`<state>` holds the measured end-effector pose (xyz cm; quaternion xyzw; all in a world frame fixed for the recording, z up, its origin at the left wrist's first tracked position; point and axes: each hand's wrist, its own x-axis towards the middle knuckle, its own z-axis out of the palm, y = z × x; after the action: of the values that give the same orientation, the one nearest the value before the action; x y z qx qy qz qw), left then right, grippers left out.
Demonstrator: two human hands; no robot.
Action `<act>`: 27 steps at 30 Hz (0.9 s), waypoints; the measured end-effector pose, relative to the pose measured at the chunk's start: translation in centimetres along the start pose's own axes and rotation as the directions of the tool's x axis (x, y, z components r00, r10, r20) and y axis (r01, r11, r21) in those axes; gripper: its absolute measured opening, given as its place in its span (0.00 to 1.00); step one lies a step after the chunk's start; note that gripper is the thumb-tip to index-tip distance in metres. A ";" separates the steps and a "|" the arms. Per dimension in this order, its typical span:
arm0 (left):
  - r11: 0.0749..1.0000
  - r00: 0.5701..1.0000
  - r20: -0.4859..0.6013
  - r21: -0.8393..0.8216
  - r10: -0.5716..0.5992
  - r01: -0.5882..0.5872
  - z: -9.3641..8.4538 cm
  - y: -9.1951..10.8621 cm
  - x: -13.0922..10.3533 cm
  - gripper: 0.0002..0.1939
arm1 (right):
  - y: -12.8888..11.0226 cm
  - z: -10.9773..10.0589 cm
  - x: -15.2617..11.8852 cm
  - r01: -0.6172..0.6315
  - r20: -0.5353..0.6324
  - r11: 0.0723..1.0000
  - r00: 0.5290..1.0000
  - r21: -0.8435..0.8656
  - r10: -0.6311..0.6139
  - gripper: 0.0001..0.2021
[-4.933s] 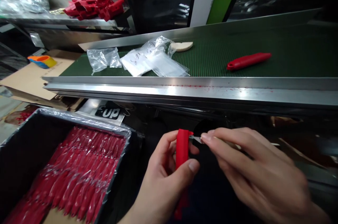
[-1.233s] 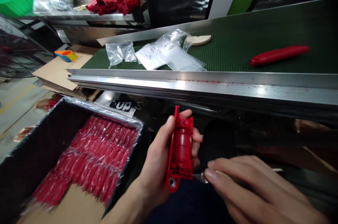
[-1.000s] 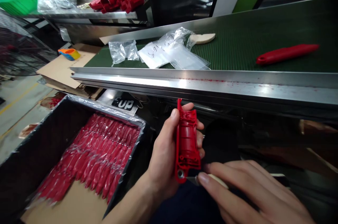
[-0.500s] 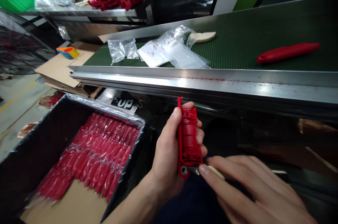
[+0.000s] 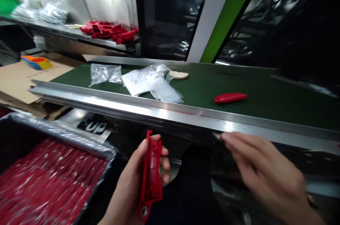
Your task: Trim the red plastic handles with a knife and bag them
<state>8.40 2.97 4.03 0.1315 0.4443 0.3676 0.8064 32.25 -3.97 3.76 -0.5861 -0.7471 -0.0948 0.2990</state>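
Note:
My left hand (image 5: 135, 168) is wrapped round a red plastic housing (image 5: 154, 172), held upright with its hollow, ribbed inside showing. A metal-lined hole sits at the housing's lower end. Off to the right, my right hand (image 5: 265, 168) is closed on a small knife (image 5: 217, 135), apart from the housing. Only the pointed tip of the knife sticks out past the fingers; its handle is hidden. Beyond that hand, a long red plastic piece (image 5: 230, 98) lies on the green conveyor belt (image 5: 202, 94).
A metal rail (image 5: 170, 110) edges the belt. On the belt lie clear plastic bags (image 5: 148, 80) and a pale curved piece (image 5: 179, 75). At lower left stands a lined bin (image 5: 106, 150) of wrapped red parts. More red parts (image 5: 106, 31) sit on a shelf.
My right hand has moved away from the housing, up and to the right, with the knife. The view has swung, and the left hand with the housing now appears lower and further left.

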 end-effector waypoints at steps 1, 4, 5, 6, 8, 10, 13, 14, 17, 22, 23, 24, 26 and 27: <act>1.000 1.000 -0.004 0.015 0.016 -0.016 -0.1 0.0 0.1 0.14 | 1.6 -0.5 0.9 -0.024 -0.034 0.998 0.999 -0.054 0.022 0.19; 0.997 0.996 0.070 0.049 0.053 -0.056 -0.7 -0.1 0.5 0.14 | 6.2 -1.6 3.3 -0.075 0.008 0.977 0.997 -0.201 0.079 0.13; 0.996 0.994 0.089 0.059 0.059 -0.064 -1.0 -0.1 0.7 0.16 | 7.6 -1.8 4.0 -0.074 0.070 0.971 0.993 -0.229 0.092 0.12; 0.995 0.993 0.098 0.072 0.059 -0.066 -1.4 -0.2 0.8 0.18 | 8.9 -1.9 4.6 -0.063 0.139 0.968 0.985 -0.242 0.098 0.12; 0.994 0.994 0.099 0.089 0.049 -0.058 -2.0 -0.2 0.9 0.21 | 11.0 -2.2 5.4 -0.040 0.255 0.974 0.962 -0.224 0.099 0.12; 0.994 0.994 0.099 0.089 0.050 -0.059 -2.4 -0.1 0.7 0.19 | 12.4 -2.5 5.9 -0.038 0.318 0.983 0.944 -0.179 0.094 0.11; 0.994 0.989 0.114 0.053 0.090 -0.097 -2.4 0.1 0.0 0.15 | 12.4 -2.7 6.2 -0.020 0.315 0.993 0.948 -0.118 0.056 0.10; 0.994 0.987 0.123 0.033 0.101 -0.105 -2.3 0.1 -0.3 0.16 | 11.8 -2.6 6.1 -0.008 0.287 0.995 0.957 -0.103 0.038 0.10; 0.997 0.987 0.138 -0.002 0.081 -0.081 -2.2 0.2 -0.8 0.20 | 8.3 -1.4 5.9 0.032 0.162 0.999 0.986 -0.014 -0.029 0.10; 0.984 0.990 0.090 0.136 0.106 -0.118 -3.0 -0.1 -1.0 0.22 | 1.7 2.3 6.2 0.145 0.187 0.982 0.968 0.117 -0.165 0.11; 0.975 0.985 0.093 0.157 0.146 -0.160 -3.2 -0.1 -1.0 0.23 | 0.7 3.1 6.5 0.166 0.212 0.977 0.958 0.136 -0.193 0.11; 0.968 0.979 0.105 0.163 0.175 -0.191 -3.5 -0.1 -1.0 0.24 | -0.1 3.9 6.8 0.184 0.229 0.969 0.949 0.163 -0.219 0.11; 0.970 0.977 0.112 0.144 0.179 -0.194 -4.0 0.2 -1.1 0.25 | -1.9 5.1 7.3 0.193 0.243 0.946 0.935 0.262 -0.258 0.13; 0.976 0.981 0.097 0.125 0.165 -0.177 -4.2 0.3 -1.0 0.25 | -2.9 5.5 7.4 0.167 0.250 0.933 0.935 0.320 -0.253 0.13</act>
<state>4.45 1.98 2.45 0.2385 0.4197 0.3991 0.7796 26.75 3.97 4.13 -0.4585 -0.8471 0.0711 0.2591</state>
